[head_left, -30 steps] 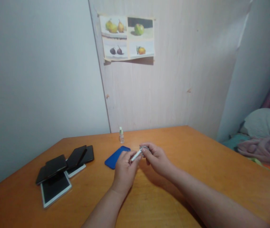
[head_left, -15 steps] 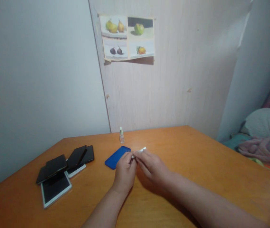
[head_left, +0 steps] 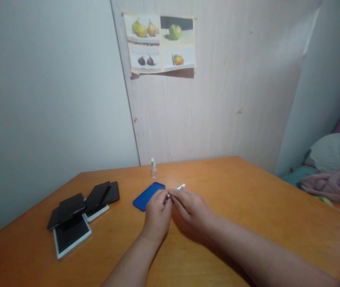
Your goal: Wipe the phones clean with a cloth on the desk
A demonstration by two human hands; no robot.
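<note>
My left hand [head_left: 157,211] and my right hand [head_left: 192,205] meet over the middle of the table, fingers closed and pressed close together. Between them they hold a slim white object [head_left: 182,186]. Its far end, with a small dark mark, sticks out past my right fingers, and a tiny pale tip shows between the hands. My fingers cover the rest, so its kind cannot be made out. Just behind my left hand, a blue phone case [head_left: 145,197] lies on the table, partly hidden by that hand.
The wooden table [head_left: 218,175] carries a small clear bottle [head_left: 153,170] near its back edge. Several black and white tablets or phones lie overlapped at left, including a white-framed tablet [head_left: 72,236]. A fruit picture sheet [head_left: 161,44] hangs on the wall. Bedding [head_left: 325,187] is at right.
The view has tilted down very slightly. My hands keep nearly the same pose, and the white object has turned a little between my fingers.
</note>
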